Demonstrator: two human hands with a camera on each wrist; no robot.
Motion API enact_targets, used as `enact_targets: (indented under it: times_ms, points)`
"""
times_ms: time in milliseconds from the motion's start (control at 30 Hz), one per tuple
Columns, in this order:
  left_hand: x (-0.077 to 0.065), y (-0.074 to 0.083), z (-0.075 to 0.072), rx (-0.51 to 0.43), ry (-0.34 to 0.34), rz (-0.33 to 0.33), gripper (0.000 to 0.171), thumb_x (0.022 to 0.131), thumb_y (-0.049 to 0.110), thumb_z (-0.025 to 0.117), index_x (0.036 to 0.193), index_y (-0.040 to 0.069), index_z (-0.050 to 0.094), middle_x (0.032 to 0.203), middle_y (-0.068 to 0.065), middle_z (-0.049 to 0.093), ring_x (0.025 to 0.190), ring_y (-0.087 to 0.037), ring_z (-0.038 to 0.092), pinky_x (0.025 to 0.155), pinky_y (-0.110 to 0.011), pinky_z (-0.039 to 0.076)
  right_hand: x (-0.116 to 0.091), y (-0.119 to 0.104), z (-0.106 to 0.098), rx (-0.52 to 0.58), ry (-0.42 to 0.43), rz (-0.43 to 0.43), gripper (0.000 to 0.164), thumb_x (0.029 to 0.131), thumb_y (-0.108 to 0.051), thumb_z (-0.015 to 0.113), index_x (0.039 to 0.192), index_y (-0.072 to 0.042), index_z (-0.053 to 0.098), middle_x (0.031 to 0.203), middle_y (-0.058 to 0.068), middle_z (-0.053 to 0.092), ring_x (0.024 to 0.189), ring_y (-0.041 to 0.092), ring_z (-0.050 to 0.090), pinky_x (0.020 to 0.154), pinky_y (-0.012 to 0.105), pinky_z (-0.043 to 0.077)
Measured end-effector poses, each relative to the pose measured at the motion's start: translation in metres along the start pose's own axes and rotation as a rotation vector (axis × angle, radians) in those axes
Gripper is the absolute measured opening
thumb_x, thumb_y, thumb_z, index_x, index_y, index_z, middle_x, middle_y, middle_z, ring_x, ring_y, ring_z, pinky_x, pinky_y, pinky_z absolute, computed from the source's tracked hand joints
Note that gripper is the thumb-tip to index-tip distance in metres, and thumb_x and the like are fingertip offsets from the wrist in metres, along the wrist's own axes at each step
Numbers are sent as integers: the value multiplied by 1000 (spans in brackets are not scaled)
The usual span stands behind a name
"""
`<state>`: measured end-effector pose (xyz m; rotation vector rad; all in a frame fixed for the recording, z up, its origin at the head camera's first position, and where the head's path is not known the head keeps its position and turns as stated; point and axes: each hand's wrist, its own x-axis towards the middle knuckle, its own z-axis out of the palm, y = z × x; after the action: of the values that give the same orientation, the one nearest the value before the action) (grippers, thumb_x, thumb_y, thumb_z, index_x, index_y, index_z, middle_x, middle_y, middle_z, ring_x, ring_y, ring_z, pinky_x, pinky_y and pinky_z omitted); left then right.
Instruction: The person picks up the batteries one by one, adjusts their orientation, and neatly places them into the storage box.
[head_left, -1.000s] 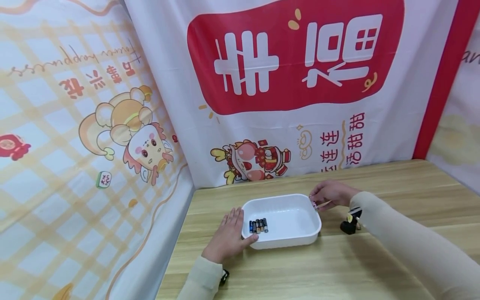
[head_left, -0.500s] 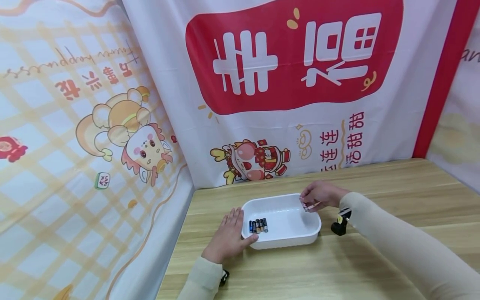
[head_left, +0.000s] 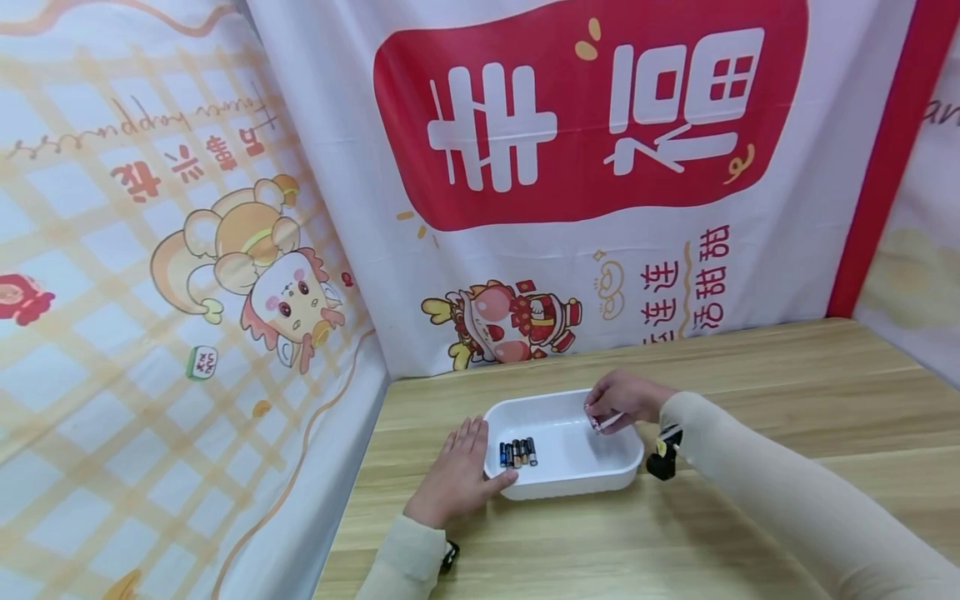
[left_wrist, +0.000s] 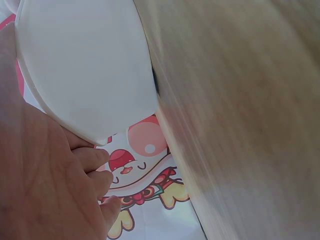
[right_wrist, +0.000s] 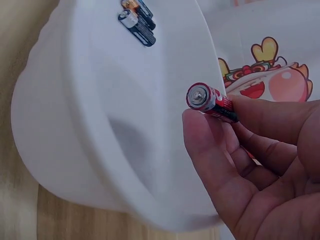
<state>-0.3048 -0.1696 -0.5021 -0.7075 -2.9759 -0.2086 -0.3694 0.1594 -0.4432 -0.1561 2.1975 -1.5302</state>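
My right hand (head_left: pixel 628 398) pinches a red and black battery (right_wrist: pixel 212 102) between thumb and fingers, above the right part of a white tray (head_left: pixel 566 458). In the right wrist view, one metal end of that battery faces the camera. Inside the tray, at its left end, several dark batteries (head_left: pixel 517 452) lie side by side in a row. My left hand (head_left: pixel 452 477) rests against the tray's left end, fingers extended along the outer wall and thumb at the near corner. The left wrist view shows those fingers touching the white outer wall (left_wrist: pixel 90 65).
The tray stands on a wood-grain table (head_left: pixel 750 500). A printed cloth (head_left: pixel 600 250) hangs behind the table, and another patterned cloth (head_left: pixel 150 333) covers the left side. A small black device (head_left: pixel 662 462) hangs at the right wrist.
My right hand has moved left with the battery, from the tray's right edge to over its inside. The left hand, the tray and the row of batteries stay in place.
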Motion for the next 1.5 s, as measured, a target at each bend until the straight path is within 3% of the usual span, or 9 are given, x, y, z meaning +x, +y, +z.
enact_targets:
  times_ms: [567, 833, 933, 1200, 1500]
  points:
    - [2, -1, -4, 0, 19, 3, 102, 90, 74, 38, 155, 0, 12, 160, -13, 4, 146, -33, 8, 117, -49, 10, 24, -2, 35, -37, -1, 40, 18, 89, 4, 63, 107, 8, 65, 93, 20, 67, 81, 27, 66, 70, 40, 59]
    - [4, -1, -3, -8, -8, -22, 104, 87, 78, 36, 156, 3, 11, 161, -11, 4, 147, -30, 5, 117, -47, 8, 31, 0, 52, -125, 10, 65, 15, 89, -2, 68, 103, 3, 68, 89, 16, 68, 79, 26, 67, 68, 38, 59]
    - [4, -1, -3, -6, -9, -22, 104, 87, 78, 35, 156, 3, 11, 161, -11, 4, 147, -30, 5, 117, -47, 8, 32, -2, 56, -159, 10, 61, 15, 89, -4, 68, 103, 2, 68, 89, 14, 68, 79, 26, 67, 68, 38, 59]
    - [3, -3, 0, 4, 6, -4, 103, 89, 76, 37, 155, 1, 12, 161, -13, 5, 147, -31, 6, 117, -49, 10, 33, -4, 69, -124, 3, 58, 18, 88, 0, 66, 105, 5, 66, 90, 17, 68, 81, 29, 67, 70, 39, 59]
    - [3, -3, 3, 9, -12, -13, 103, 88, 77, 36, 155, 3, 12, 161, -12, 6, 147, -30, 5, 117, -47, 10, 40, 0, 85, -164, 43, 19, 9, 87, 2, 66, 95, 6, 67, 84, 17, 69, 71, 26, 67, 64, 36, 58]
